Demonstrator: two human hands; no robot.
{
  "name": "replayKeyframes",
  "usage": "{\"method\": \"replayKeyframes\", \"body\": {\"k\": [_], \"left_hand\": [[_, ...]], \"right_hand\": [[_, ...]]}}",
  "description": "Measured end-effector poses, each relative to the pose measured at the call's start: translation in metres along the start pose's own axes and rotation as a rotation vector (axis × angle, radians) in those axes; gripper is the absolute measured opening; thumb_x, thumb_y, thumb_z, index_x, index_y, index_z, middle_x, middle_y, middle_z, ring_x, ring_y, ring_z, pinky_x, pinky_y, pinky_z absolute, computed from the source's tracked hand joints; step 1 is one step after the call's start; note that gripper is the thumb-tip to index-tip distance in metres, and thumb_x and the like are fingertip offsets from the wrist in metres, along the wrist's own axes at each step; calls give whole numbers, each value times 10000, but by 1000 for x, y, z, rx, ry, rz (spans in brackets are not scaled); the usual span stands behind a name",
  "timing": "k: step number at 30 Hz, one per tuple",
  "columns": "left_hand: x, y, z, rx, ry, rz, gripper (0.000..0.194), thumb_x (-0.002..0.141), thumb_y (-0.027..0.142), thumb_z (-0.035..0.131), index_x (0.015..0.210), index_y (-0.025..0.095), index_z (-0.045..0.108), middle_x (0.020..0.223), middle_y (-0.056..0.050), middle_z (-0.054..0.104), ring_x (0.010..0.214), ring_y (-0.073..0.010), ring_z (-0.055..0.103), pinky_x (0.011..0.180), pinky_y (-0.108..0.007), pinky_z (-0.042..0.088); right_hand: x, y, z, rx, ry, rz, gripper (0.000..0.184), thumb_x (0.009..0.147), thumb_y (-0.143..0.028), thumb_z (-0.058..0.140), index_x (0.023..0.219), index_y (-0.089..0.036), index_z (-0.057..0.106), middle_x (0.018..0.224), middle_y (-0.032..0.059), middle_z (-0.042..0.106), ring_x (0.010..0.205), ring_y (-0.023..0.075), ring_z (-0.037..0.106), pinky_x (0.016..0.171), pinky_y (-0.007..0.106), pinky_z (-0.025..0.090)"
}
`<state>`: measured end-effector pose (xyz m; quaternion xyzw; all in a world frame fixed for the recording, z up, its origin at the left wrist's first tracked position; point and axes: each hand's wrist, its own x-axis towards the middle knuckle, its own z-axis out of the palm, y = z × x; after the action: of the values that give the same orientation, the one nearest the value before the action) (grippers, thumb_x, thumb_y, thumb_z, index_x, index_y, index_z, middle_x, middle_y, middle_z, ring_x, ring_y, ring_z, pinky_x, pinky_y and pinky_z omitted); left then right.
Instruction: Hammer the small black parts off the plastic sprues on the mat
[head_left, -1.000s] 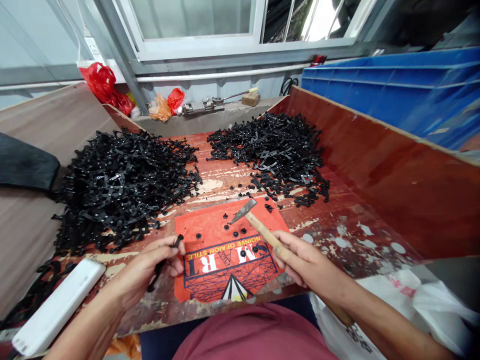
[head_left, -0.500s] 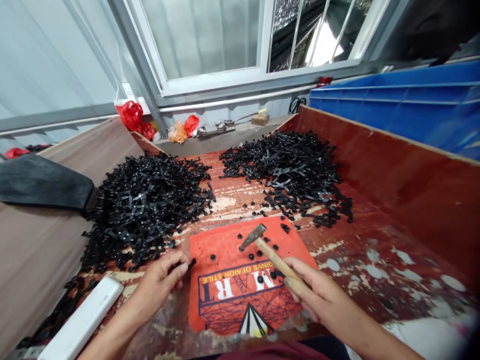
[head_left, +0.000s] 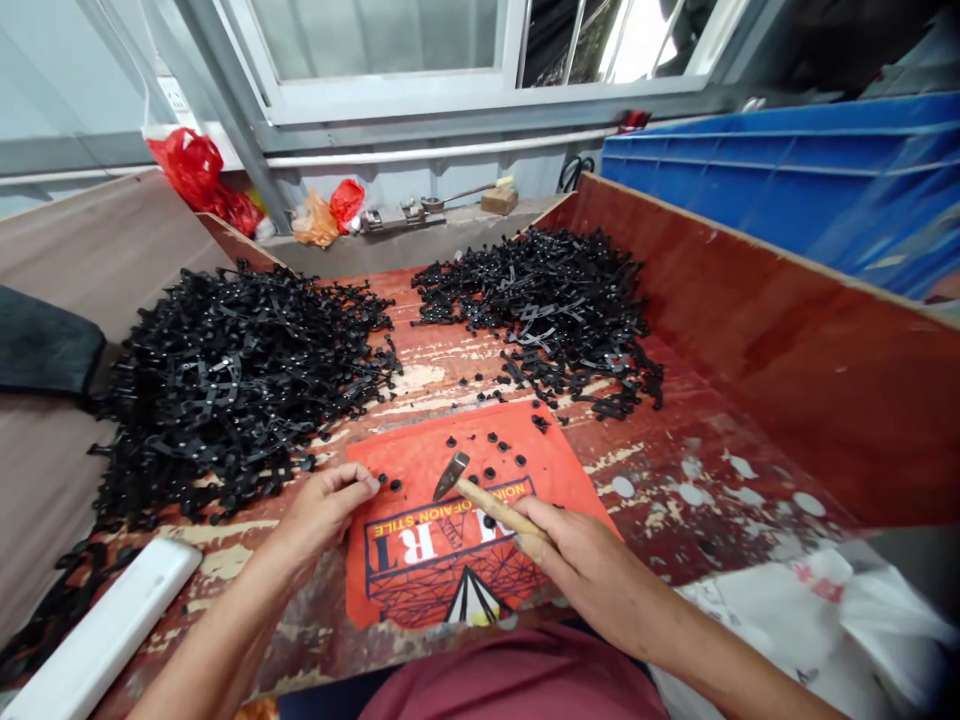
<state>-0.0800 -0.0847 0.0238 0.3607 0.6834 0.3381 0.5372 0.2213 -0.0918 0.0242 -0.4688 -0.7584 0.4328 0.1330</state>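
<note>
My right hand (head_left: 581,560) is closed round the wooden handle of a small hammer (head_left: 480,495). Its metal head hangs just above the orange printed sheet (head_left: 450,540). My left hand (head_left: 326,505) rests at the sheet's left edge with its fingers pinched together, fingertips beside a small black round piece (head_left: 395,485). What the pinch holds is hidden. Several more small black round pieces (head_left: 491,455) lie scattered on the upper half of the sheet.
A big heap of black plastic parts (head_left: 225,370) lies at the left, a smaller heap (head_left: 555,300) at the back right. The red wooden tray's wall (head_left: 750,330) rises on the right, blue crates (head_left: 787,180) behind it. A white bar (head_left: 97,640) lies near left.
My left hand has gone from holding a black strip up to pinching down at the sheet's left edge. The hammer has swung left and lower, towards that hand.
</note>
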Motion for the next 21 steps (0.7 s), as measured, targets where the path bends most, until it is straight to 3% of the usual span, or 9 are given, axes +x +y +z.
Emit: {"method": "replayKeyframes", "body": {"k": [5, 10, 16, 21], "left_hand": [[10, -1, 3, 15, -35, 10, 334, 612, 465, 728, 572, 192, 541, 478, 76, 382, 422, -68, 255, 456, -230, 165], [25, -19, -2, 119, -44, 108, 288, 624, 422, 699, 554, 171, 576, 556, 28, 507, 533, -110, 393, 536, -235, 261], [35, -28, -7, 188, -30, 125, 256, 645, 408, 667, 585, 163, 626, 567, 15, 546, 543, -124, 412, 550, -243, 267], [31, -22, -3, 198, -46, 106, 249, 620, 398, 665, 555, 171, 587, 532, 31, 491, 521, -112, 367, 534, -240, 245]], "right_hand": [[2, 4, 1, -87, -13, 3, 294, 1060, -372, 330, 999, -245, 589, 861, 31, 635, 769, 197, 601, 654, 267, 389], [4, 0, 0, 8, -13, 29, 335, 1055, -397, 340, 1008, -230, 626, 833, 27, 652, 757, 202, 605, 677, 281, 412], [7, -3, -6, 98, 39, 6, 339, 1057, -413, 342, 1128, -242, 626, 946, 25, 667, 855, 196, 610, 740, 282, 420], [14, -12, -12, 0, -58, 16, 225, 1025, -346, 418, 1106, -258, 608, 807, -6, 634, 686, 168, 574, 640, 258, 391]]}}
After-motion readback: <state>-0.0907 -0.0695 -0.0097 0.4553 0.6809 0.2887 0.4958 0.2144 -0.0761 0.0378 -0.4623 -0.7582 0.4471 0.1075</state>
